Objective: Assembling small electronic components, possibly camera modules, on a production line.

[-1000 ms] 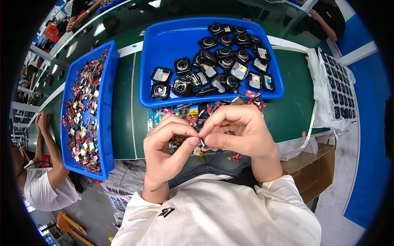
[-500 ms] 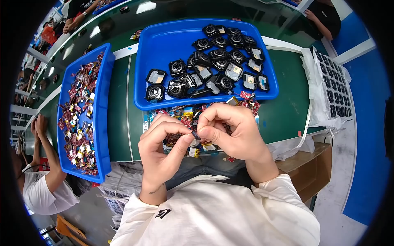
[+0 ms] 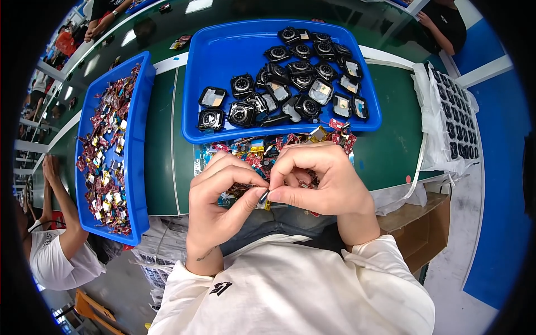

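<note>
My left hand point(image 3: 219, 198) and my right hand point(image 3: 329, 181) meet over the near edge of the bench, fingertips almost touching. Pinched between both thumbs and forefingers is a small dark part point(image 3: 264, 196) with a shiny side, too small and covered to name. Beneath and just beyond my hands lies a heap of small electronic parts point(image 3: 257, 149), red, yellow and silver, partly hidden by my fingers. Past the heap stands a wide blue tray point(image 3: 215, 47) with many black watch cases point(image 3: 301, 79), some face down with pale insides showing.
On the left, a long blue bin point(image 3: 138, 134) holds loose red, white and yellow parts. White foam-like trays of black pieces point(image 3: 458, 111) stand at the right. Below them is an open cardboard box point(image 3: 427, 237). A co-worker's arm point(image 3: 64, 201) rests at the far left.
The small dark part has turned in my fingertips and sits a little lower. My right fingers have straightened and closed in nearer the left ones. The whole view has shifted slightly.
</note>
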A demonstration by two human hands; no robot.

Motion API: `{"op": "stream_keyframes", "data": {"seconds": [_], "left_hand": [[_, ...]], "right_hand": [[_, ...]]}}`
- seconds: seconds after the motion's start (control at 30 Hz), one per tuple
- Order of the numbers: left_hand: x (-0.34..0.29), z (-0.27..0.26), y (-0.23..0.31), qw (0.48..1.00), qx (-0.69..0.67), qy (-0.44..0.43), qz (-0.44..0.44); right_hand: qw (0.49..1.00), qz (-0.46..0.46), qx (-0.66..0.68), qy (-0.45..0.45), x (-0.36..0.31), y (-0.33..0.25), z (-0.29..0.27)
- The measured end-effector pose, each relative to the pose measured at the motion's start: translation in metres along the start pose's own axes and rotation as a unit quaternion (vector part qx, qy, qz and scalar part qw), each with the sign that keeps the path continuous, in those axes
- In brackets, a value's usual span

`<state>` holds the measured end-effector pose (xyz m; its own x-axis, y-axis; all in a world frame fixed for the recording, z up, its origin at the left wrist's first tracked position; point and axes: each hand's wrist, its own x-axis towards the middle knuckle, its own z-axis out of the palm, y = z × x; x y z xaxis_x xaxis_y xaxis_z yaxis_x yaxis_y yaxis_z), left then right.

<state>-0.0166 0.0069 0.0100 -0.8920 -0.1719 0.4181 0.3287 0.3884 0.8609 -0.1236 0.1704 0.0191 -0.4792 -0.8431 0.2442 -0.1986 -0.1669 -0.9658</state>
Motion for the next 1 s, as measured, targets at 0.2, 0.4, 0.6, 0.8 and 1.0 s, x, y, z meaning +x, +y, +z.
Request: {"op": "stream_keyframes", "data": {"seconds": [0.2, 0.4, 0.6, 0.8, 1.0], "left_hand": [[0.0, 0.001, 0.003, 0.999, 0.034, 0.021, -0.004], [-0.001, 0.003, -0.001, 0.996, 0.074, 0.054, -0.011], [-0.002, -0.001, -0.001, 0.986, 0.067, 0.138, -0.064], [-0.004, -0.003, -0.004, 0.982, 0.027, 0.169, -0.08], [-0.006, -0.003, -0.006, 0.984, 0.037, 0.158, -0.076]], "right_hand": [[0.998, 0.005, -0.014, 0.063, 0.0, -0.004, 0.007], [0.997, 0.032, -0.035, 0.066, -0.001, -0.004, 0.007], [0.991, -0.018, -0.098, 0.089, 0.002, -0.003, -0.001], [0.913, -0.088, -0.395, 0.058, 0.006, 0.008, -0.003], [0.872, -0.043, -0.472, 0.124, 0.01, 0.005, 0.002]]}}
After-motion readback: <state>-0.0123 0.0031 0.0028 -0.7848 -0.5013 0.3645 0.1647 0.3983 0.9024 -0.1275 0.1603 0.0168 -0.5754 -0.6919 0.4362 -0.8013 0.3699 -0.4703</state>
